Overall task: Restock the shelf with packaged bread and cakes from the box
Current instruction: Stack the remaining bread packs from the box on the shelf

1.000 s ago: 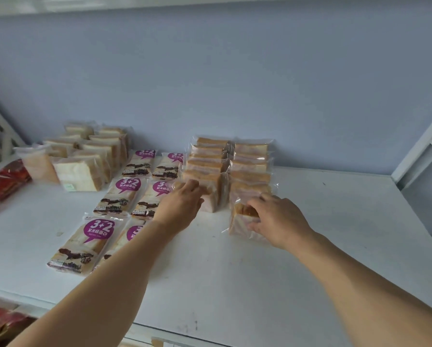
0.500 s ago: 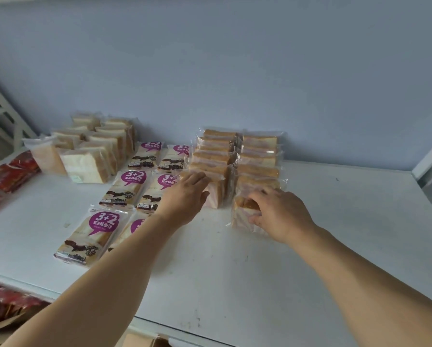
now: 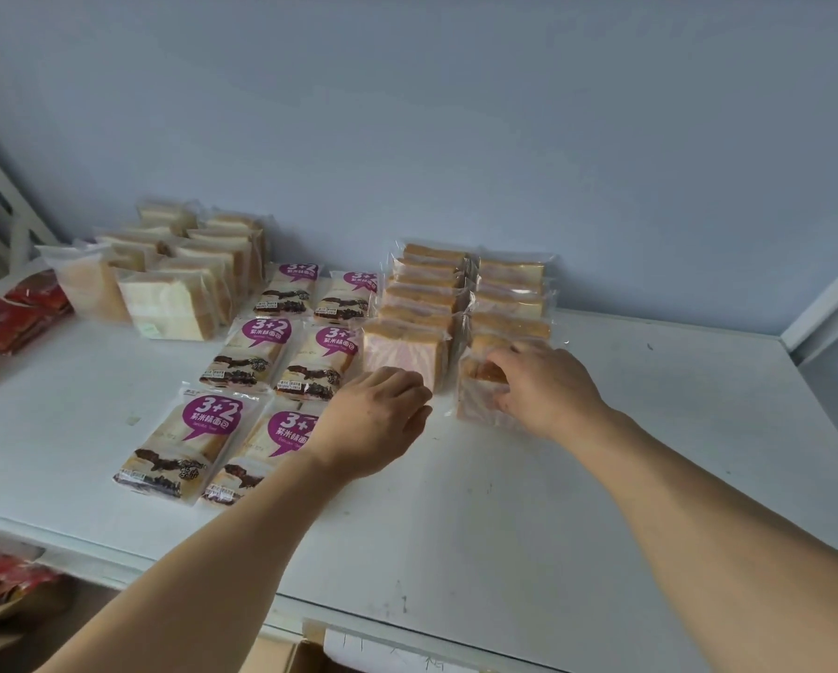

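Two rows of clear-wrapped pink-swirl cake slices stand upright on the white shelf (image 3: 601, 478) against the blue wall. My right hand (image 3: 543, 391) grips the front cake pack of the right row (image 3: 477, 395), fingers curled around its near face. My left hand (image 3: 373, 420) hovers just in front of the front pack of the left row (image 3: 402, 352), fingers loosely bent, holding nothing. Only a cardboard corner of the box (image 3: 281, 653) shows below the shelf edge.
Purple-label "3+2" bread packs (image 3: 203, 444) lie flat in two columns left of the cakes. Plain white bread packs (image 3: 169, 308) stand at the back left, red packets (image 3: 14, 318) at the far left. A white shelf post (image 3: 824, 303) rises at the right.
My left hand has let go of the left row's front pack and drawn back toward me. My right hand stays on the right row's front pack.
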